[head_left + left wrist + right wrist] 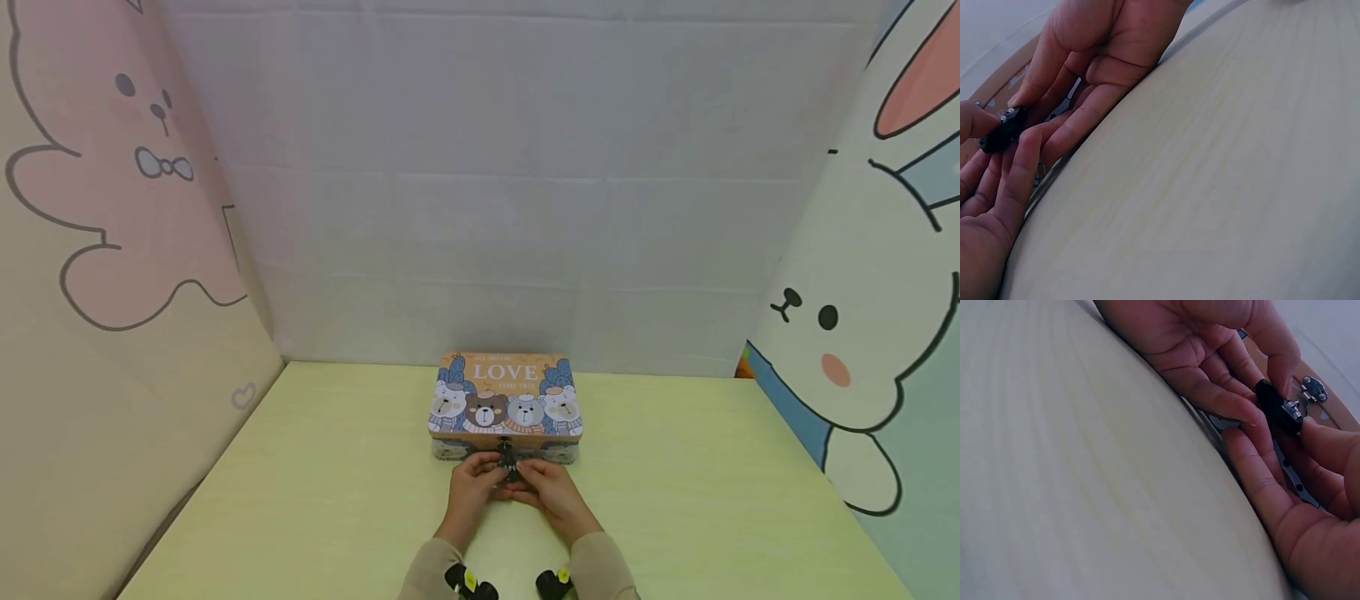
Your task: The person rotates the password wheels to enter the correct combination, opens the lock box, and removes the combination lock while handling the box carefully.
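Observation:
A small black padlock (1277, 406) with metal parts on its face hangs at the front latch (1314, 389) of a tin box (504, 392). The lid is down and printed with cartoon bears and the word LOVE. My left hand (472, 496) pinches the padlock from the left. From the right, my right hand (558, 496) pinches it too, thumb and fingers on its body. In both wrist views the two hands face each other close around the padlock, their lower fingers near or touching one another. Fingers hide part of the padlock's body.
The box stands on a pale yellow-green table (337, 450), near its back edge by a white backdrop (480, 208). Side panels carry a pink cartoon animal (120, 192) and a white rabbit (847, 333). Black devices (553, 583) are worn at both wrists.

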`<state>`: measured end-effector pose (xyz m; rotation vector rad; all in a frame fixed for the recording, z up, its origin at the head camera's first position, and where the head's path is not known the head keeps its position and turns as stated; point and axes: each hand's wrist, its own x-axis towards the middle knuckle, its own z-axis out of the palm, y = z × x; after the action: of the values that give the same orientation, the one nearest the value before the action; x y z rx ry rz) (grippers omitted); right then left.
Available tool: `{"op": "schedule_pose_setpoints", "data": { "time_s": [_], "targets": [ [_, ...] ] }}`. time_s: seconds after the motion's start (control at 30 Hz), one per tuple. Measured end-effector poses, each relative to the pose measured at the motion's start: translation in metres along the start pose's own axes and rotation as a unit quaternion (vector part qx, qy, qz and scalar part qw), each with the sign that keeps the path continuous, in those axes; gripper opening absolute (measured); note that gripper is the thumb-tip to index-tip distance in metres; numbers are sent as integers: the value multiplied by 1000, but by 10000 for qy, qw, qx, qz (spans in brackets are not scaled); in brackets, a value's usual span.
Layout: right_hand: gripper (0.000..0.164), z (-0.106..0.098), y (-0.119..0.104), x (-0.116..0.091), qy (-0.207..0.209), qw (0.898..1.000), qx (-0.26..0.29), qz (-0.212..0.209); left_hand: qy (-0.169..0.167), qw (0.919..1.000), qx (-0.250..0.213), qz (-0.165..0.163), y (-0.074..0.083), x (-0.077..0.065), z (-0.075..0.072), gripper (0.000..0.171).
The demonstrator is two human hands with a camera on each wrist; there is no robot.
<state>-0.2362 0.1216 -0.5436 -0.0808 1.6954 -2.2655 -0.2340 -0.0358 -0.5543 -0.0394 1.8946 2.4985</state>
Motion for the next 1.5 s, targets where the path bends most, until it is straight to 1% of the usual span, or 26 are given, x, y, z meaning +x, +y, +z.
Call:
{"op": "schedule_pose_setpoints", "data": {
  "time_s": [0.17, 0.37, 0.53, 0.73, 1.0, 1.17, 1.4, 1.5],
  "targets": [
    [20, 1, -1, 0, -1, 10000, 29, 1, 8, 10000, 61, 74, -1, 0, 1, 29],
    [21, 1, -2, 0, 4, 10000, 16, 2, 52, 9999, 121, -16, 0, 0, 1, 29],
    [21, 1, -2, -1, 10, 10000, 2, 14, 45, 9998, 202, 50, -1, 0, 1, 28],
    [21, 1, -2, 0, 7, 10000, 41, 4, 42, 9997, 206, 89, -2, 0, 1, 27],
    [21, 1, -1, -1, 4, 10000, 69, 3, 88, 9998, 169, 0, -2, 1, 1, 23],
    [24, 0, 0, -1, -9, 10000, 42, -8, 145, 9997, 173, -28, -1, 0, 2, 21],
    [26, 0, 1, -2, -22, 10000, 51, -33, 236, 9995, 157, 100, -1, -1, 2, 23],
    [25, 0, 1, -2, -5, 10000, 75, -34, 255, 9996, 109, 80, -1, -1, 2, 25]
  ]
}}
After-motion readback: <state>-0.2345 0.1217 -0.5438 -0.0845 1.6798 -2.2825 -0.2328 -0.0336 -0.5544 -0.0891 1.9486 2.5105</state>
